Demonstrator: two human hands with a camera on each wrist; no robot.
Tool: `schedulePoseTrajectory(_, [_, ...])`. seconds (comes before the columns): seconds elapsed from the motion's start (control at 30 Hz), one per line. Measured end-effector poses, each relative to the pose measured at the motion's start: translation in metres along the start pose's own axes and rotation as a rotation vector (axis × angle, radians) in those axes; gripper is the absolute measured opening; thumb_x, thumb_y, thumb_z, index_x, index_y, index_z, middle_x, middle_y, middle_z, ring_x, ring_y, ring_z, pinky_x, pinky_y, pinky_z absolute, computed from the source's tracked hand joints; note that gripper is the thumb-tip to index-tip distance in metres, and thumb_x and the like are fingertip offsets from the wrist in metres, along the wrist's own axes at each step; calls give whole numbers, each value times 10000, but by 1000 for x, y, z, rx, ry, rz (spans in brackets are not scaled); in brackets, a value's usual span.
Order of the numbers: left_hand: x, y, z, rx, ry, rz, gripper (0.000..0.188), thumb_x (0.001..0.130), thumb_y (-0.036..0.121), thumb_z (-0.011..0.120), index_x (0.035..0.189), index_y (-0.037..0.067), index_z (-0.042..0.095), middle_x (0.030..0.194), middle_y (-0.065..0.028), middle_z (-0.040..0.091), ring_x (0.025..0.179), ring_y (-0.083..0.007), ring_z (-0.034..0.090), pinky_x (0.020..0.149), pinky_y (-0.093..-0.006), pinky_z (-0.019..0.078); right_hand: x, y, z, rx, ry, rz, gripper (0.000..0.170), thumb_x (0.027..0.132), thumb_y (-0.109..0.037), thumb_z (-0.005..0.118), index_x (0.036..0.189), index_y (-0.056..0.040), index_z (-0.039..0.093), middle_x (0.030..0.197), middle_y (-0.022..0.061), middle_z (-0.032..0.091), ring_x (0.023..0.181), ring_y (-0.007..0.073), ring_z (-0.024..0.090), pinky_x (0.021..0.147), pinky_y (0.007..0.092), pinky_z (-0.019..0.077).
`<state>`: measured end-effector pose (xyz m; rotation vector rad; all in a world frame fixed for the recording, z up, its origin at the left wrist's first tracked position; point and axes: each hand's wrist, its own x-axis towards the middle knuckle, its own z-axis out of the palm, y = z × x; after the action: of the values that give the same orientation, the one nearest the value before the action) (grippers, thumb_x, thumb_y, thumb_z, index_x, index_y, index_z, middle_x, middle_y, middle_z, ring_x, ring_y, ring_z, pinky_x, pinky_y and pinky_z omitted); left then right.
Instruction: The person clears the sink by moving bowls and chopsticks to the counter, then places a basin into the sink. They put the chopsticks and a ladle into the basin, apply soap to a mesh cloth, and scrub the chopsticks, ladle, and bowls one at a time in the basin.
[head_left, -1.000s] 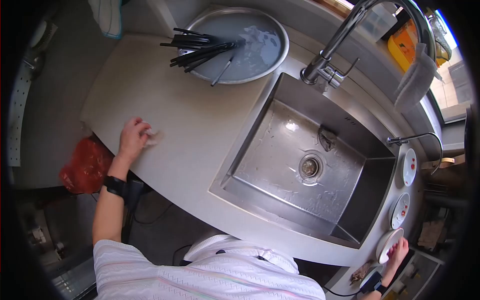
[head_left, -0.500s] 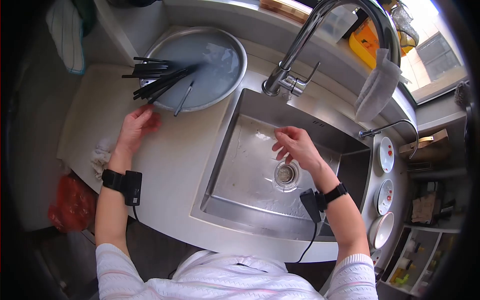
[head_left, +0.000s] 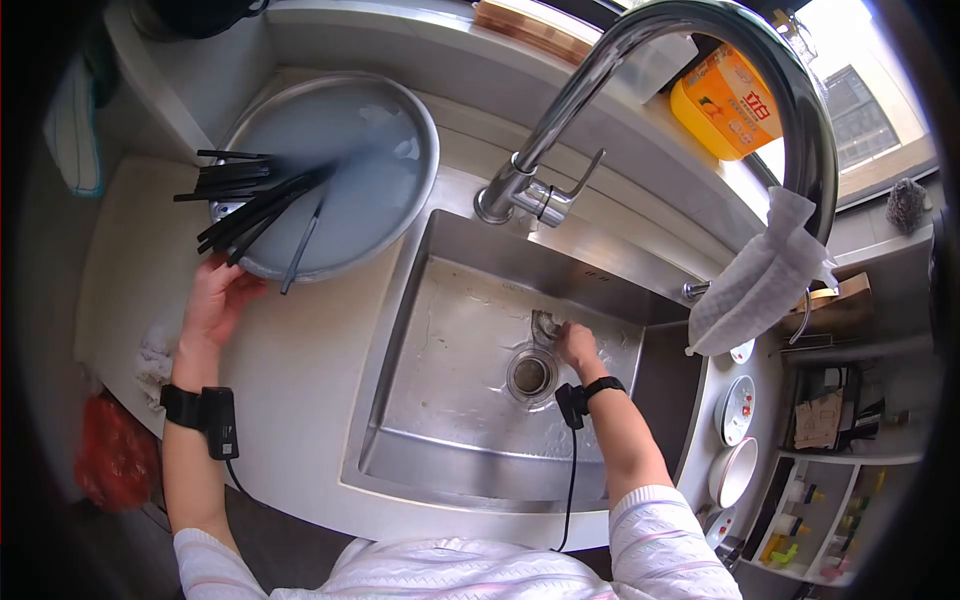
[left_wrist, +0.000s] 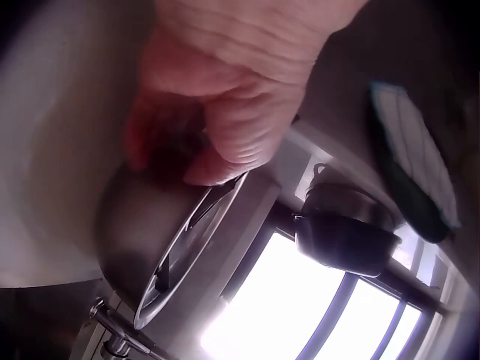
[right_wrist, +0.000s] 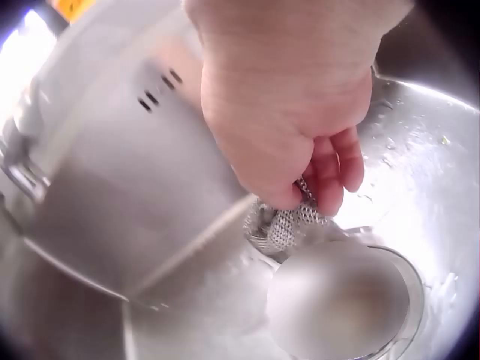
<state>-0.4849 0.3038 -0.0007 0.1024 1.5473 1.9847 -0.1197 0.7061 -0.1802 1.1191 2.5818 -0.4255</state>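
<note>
My left hand [head_left: 215,305] is at the near rim of a round metal basin [head_left: 432,165], fingers curled against its outer wall and thumb by the rim in the left wrist view. Cloudy water fills the basin, and a bunch of black chopsticks [head_left: 255,215] leans in it, ends sticking out over the left rim. Down in the steel sink [head_left: 440,380], my right hand [head_left: 577,346] pinches a grey metal mesh scrubber [right_wrist: 281,225] between thumb and fingers, just beside the drain [head_left: 532,375].
A tall faucet [head_left: 510,195] stands behind the sink, a grey cloth [head_left: 750,280] hanging from its spout. Small plates and a bowl [head_left: 733,472] line the right counter. A crumpled white rag [head_left: 153,365] lies at the left edge, above a red plastic bag [head_left: 115,455].
My left hand has left the white rag and reached the basin. My right hand has moved from the bowls at right into the sink and taken hold of the scrubber.
</note>
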Motion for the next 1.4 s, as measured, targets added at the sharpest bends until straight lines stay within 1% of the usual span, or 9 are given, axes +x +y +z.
schedulePoseTrajectory(0.03, [0,-1,3,-2,-13,-3,252,808,89,504,1055,41,511,919,-67,598,774,-173,601,665,-297,503,-2,11,-2,-1,5,12,271,734,-164,566,977,-43,574,837,180,619,821,340,606,709,387,495])
schedulePoseTrajectory(0.1, [-10,8,8,-30,-138,-30,312,778,104,520,1083,43,505,930,-76,599,815,-203,602,686,-310,507,-12,43,-15,956,11,94,181,731,-125,572,866,-4,577,662,108,595,617,218,620,531,314,503])
schedulePoseTrajectory(0.23, [-21,22,23,-177,-177,-113,308,774,129,528,1071,46,525,930,-77,603,812,-221,606,650,-297,502,-68,1,-176,985,72,233,140,742,-102,569,856,-23,558,638,62,560,540,156,581,453,253,472])
schedulePoseTrajectory(0.37, [-10,13,15,-117,-166,-170,302,812,165,512,1093,55,522,966,-87,601,850,-212,589,734,-348,500,-71,23,-217,1148,323,264,533,821,-244,580,1189,70,356,917,167,571,547,159,603,416,230,490])
schedulePoseTrajectory(0.43, [-5,15,25,-53,-142,-172,212,815,183,531,982,55,561,898,-70,607,781,-193,589,695,-325,497,-73,4,-220,1105,257,300,691,827,-280,575,1306,55,207,918,184,574,596,196,627,418,255,493])
schedulePoseTrajectory(0.63, [9,0,29,-21,18,-158,85,769,94,534,691,63,547,663,-41,566,604,-165,561,557,-281,475,-70,-148,-198,1213,-268,-11,544,871,-341,507,1227,40,353,963,166,585,664,194,632,470,244,486])
schedulePoseTrajectory(0.9, [-19,-2,66,-7,151,-145,89,730,41,527,642,53,534,613,-54,549,514,-154,537,472,-285,470,-37,-271,-184,1374,-515,-189,843,781,-479,578,1291,79,205,1142,307,423,773,263,622,550,335,527])
schedulePoseTrajectory(1.03, [-45,-18,73,-74,160,-88,58,717,36,525,668,25,553,613,-55,554,510,-161,565,406,-274,468,-46,-288,-172,1399,-664,-189,563,831,-373,540,1182,37,381,1049,187,530,825,267,619,582,344,541])
schedulePoseTrajectory(1.4, [-112,-31,89,32,-17,-161,196,755,97,572,916,-15,571,755,-73,602,638,-183,611,515,-253,485,-81,-250,-155,1557,-458,-36,298,708,19,473,957,178,435,850,211,546,699,329,617,626,435,557])
